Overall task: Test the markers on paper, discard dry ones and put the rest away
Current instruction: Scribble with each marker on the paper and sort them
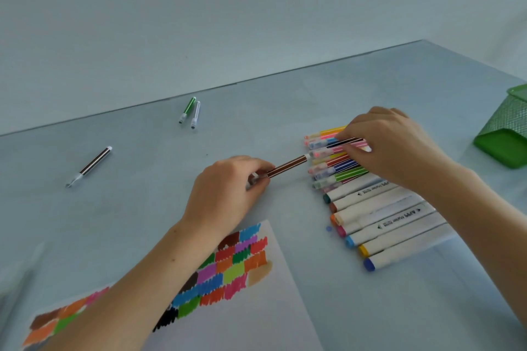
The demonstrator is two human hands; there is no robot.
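Two hands: left (228, 191) grips brown marker (288, 166); right (390, 145) on marker row (342, 172).

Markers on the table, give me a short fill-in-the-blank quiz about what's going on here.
1. The left hand grips a striped ____ marker.
2. The right hand rests on the row of thin markers, beyond the thick ____ markers.
3. The mesh basket at the right edge is ____.
4. The colour swatches are on the ____.

Missing words: brown; white; green; paper

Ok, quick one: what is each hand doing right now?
Left hand: fingers curled round the cap end of the brown marker.
Right hand: pinches the black striped marker in the marker row.
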